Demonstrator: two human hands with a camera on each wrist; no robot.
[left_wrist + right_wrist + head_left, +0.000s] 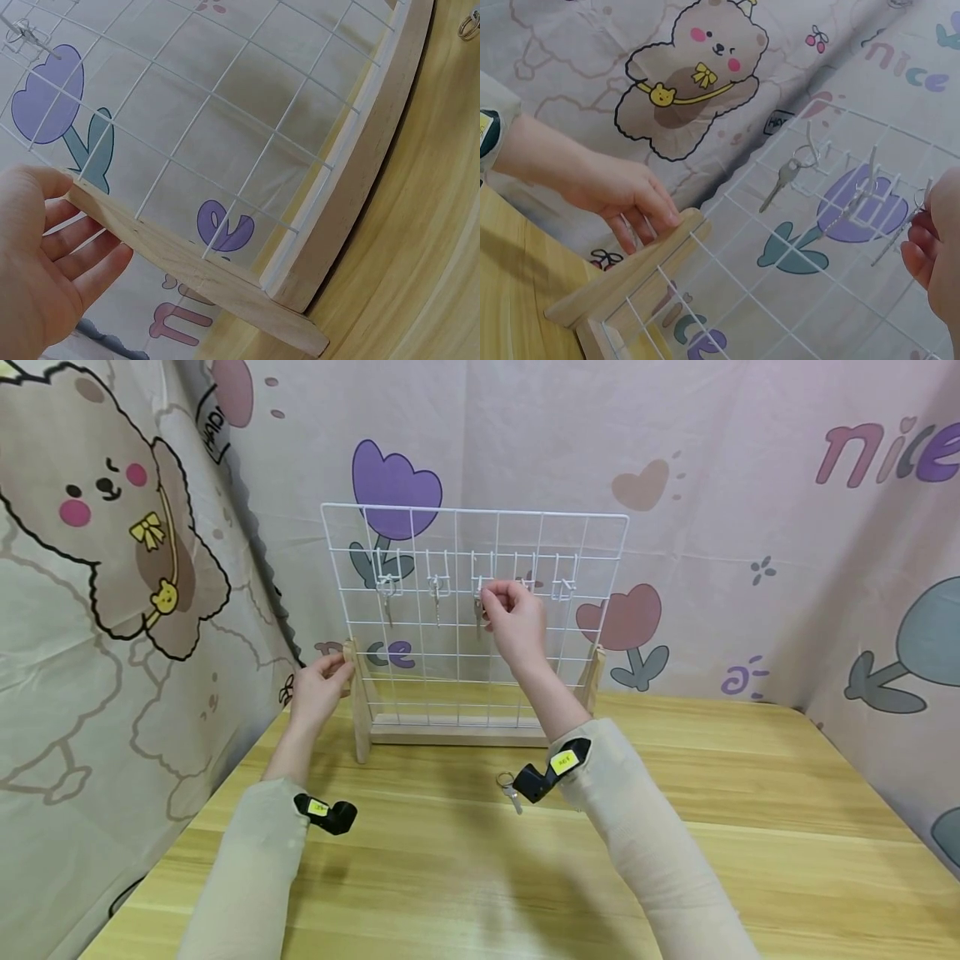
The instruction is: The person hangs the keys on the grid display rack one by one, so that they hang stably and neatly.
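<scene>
A white wire grid rack (476,512) stands in wooden supports, with several hooks along its upper part. My left hand (318,689) holds the top of the left wooden post (187,274), thumb at its front edge and fingers behind. At the third hook from the left, my right hand (517,622) pinches the ring of a key (892,241) between thumb and fingertips. The fingers partly cover that ring. To its left, one key (780,184) and another key (847,210) hang from the first two hooks. Further right is a bare hook (564,587).
On the wooden table (420,877), a key with a ring (512,795) lies in front of the rack, beside my right sleeve. Patterned cloth (712,527) hangs behind the rack and along the left side.
</scene>
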